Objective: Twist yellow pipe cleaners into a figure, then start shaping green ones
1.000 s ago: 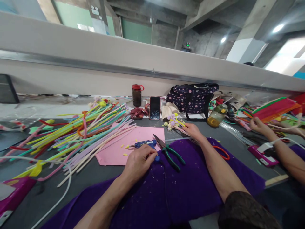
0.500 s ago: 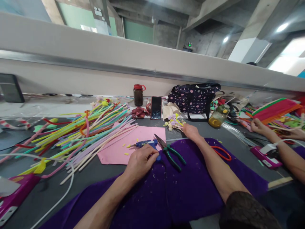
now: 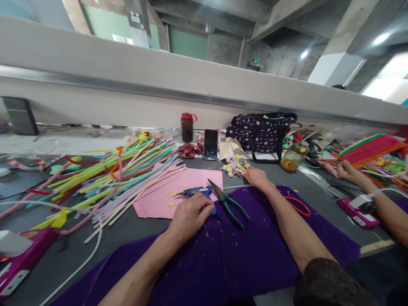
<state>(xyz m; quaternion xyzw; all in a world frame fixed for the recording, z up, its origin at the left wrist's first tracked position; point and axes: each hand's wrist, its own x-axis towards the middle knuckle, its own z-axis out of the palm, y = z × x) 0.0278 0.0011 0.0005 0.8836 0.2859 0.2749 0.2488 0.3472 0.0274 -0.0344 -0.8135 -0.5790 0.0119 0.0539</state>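
Here, purple cloth (image 3: pixel 261 250) overlies dark tabletop (image 3: pixel 125 230) by the left hand (image 3: pixel 190 212) — concrete overhead (image 3: pixel 287 18).

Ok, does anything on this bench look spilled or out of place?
Yellow bits lie scattered on the pink sheet near the blue tool, and the purple cloth is flecked with pale specks; both look like stray scraps. Nothing looks clearly damaged.

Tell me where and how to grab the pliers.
Probably by both green handles, coming from your near right: they splay that way on the purple cloth, while the pointed jaws face away leftward and your left hand sits to the left.
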